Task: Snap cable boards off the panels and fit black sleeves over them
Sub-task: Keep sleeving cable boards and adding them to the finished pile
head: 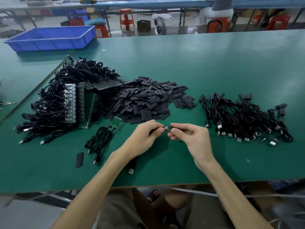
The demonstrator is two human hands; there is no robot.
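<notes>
**A:** Where's the cable board [165,129]?

**B:** The left hand [145,134] has it pinched at the tips of its fingers [156,125], held above the counter [214,63]. The metal end pokes out to the right.

**A:** And the right hand [189,134]?

**B:** Its fingers [181,127] pinch a black sleeve [174,128], end-on to the board's tip. Whether the two are touching or just apart, I cannot tell.

**A:** What lies around them?

**B:** There's a heap of loose sleeves [148,100] behind the hands. The panels [77,103] and their tangled cables are to the left, and the sleeved cables [244,116] are to the right. A USB plug [131,171] lies by the left wrist.
</notes>
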